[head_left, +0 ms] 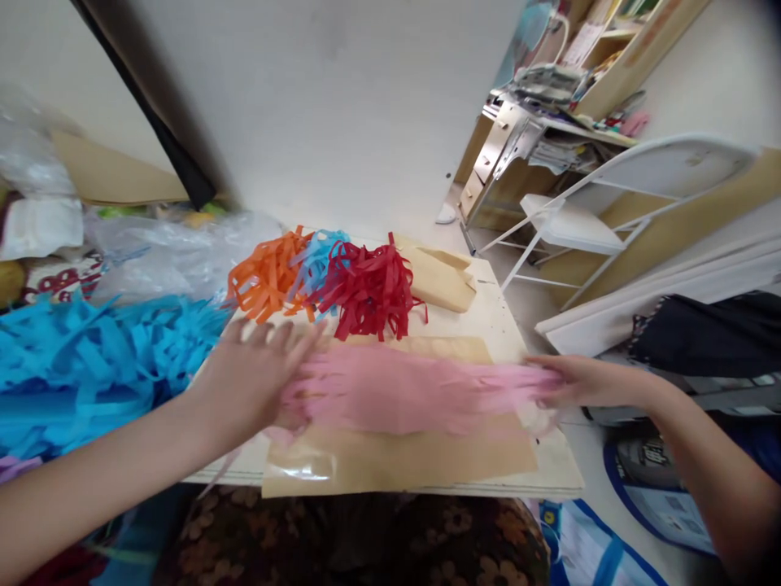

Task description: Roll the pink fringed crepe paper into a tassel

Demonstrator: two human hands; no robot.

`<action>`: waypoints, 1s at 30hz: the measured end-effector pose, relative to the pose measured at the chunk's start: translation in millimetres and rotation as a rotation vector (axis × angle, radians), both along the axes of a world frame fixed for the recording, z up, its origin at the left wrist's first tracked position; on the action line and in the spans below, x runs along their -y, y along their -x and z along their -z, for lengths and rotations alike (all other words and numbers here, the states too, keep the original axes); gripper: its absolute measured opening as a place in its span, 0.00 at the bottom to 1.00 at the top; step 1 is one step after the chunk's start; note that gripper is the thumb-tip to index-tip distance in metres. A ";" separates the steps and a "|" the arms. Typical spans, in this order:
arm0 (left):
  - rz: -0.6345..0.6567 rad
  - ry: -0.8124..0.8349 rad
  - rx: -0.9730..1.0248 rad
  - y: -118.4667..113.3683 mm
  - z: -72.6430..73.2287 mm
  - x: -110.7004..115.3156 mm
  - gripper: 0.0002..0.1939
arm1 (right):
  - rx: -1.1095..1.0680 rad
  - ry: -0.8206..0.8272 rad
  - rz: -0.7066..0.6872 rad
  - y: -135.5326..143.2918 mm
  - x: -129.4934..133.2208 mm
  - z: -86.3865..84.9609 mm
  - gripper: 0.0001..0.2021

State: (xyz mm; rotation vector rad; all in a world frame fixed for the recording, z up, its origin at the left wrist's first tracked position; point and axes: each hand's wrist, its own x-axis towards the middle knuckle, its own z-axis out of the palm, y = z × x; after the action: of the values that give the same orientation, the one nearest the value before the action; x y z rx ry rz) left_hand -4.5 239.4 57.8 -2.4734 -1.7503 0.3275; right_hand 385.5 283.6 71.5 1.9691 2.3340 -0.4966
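Observation:
A bundle of pink fringed paper [396,389] stretches between my two hands just over a brown paper sheet [403,456], blurred by motion. At its left end is my left hand [262,366], closed round the strips with the thumb underneath. My right hand [567,381] pinches the gathered strip ends at the right. Behind the bundle lie piles of shredded strips: orange [268,273], light blue [323,260] and dark red [372,289]. A folded kraft paper bag [442,277] rests to their right.
The small white table [500,301] stands against a pale panel [329,106]. A large heap of blue fringe [110,350] and clear plastic wrap [176,252] fill the left side. To the right are a white folding chair [573,224], a cluttered desk and bags on the floor.

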 end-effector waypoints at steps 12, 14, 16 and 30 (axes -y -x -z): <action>0.584 -0.407 0.252 -70.7 67.2 65.9 0.10 | 0.121 -0.504 -0.795 163.2 95.5 66.1 0.28; 0.600 -0.376 0.311 -68.9 68.4 72.0 0.07 | 0.056 -0.565 -0.771 160.1 105.0 79.5 0.16; 0.584 -0.254 0.348 -65.6 63.6 72.4 0.06 | -0.030 -0.555 -0.747 152.9 107.8 81.2 0.10; 0.506 0.128 0.535 -58.7 39.8 49.0 0.10 | -0.269 0.004 -0.576 141.0 85.0 48.0 0.09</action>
State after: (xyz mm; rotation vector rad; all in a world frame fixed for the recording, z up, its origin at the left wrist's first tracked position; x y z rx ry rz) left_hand 54.3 190.4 18.0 -3.1838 -1.1638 -0.3011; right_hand 244.5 198.5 23.5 1.1837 2.8820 -0.7404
